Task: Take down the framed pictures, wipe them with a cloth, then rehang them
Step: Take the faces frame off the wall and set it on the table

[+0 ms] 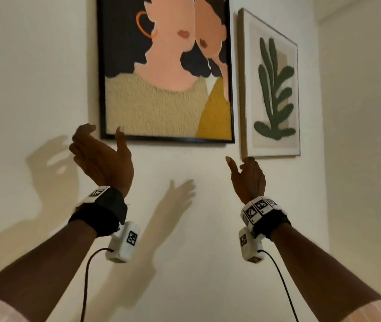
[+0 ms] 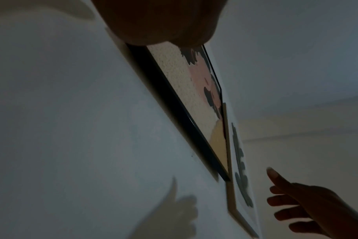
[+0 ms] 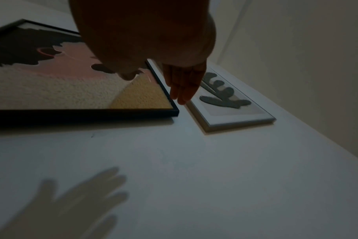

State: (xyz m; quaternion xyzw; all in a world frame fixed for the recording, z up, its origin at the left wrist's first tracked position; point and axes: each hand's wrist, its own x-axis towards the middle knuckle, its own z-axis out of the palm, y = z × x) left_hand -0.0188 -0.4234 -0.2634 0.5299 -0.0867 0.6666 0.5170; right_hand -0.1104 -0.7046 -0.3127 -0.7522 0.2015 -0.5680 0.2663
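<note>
Both pictures hung on the wall. The left hand and right hand reached below the black-framed picture, each grip spread and empty. It looked stiff, broad and likely breakable, best held by its side edges.

A plain, pale cream wall fills nearly the whole head view, smooth and unpatterned. At the right it meets a second wall of the same colour at a corner that runs top to bottom. Warm light falls from behind, throwing soft grey shadows low on the plaster. Both wrist views show the same wall much dimmer and bluish.
</note>
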